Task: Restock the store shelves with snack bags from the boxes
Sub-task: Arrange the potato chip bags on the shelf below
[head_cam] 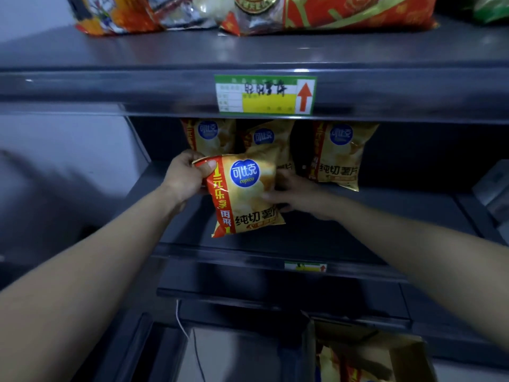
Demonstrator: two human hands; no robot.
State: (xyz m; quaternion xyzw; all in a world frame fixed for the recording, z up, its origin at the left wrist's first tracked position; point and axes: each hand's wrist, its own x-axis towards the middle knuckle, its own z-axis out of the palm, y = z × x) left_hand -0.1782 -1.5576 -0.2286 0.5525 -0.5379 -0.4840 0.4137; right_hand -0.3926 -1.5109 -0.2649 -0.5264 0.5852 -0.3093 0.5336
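Held up in front of the middle dark grey metal shelf (358, 216): a puffy gold snack bag (248, 194) with a red stripe down its left side and a round blue badge. Pinched at its top left corner by the left hand (184, 177), thumb on the front, other fingers tucked behind and out of sight. Gripped on its right side by the right hand (294, 195), thumb on the edge, fingers mostly hidden behind the bag. Tilted a little; hard to tell if its bottom touches the shelf board.

Further back on the same shelf, three more gold bags (340, 155) standing in a row, tops cut off by the rail above, the middle one partly covered by the held bag. On that rail, a green and yellow price tag (265, 95) with a red arrow, writing too blurry to read. Up top, big red and orange bags (344, 12), cut off by the picture edge. Down in the bottom right corner, a brown cardboard box (402, 354) in dim light, gold bags inside, hard to make out. Left of it, a thin white cord (181, 321) hanging down.
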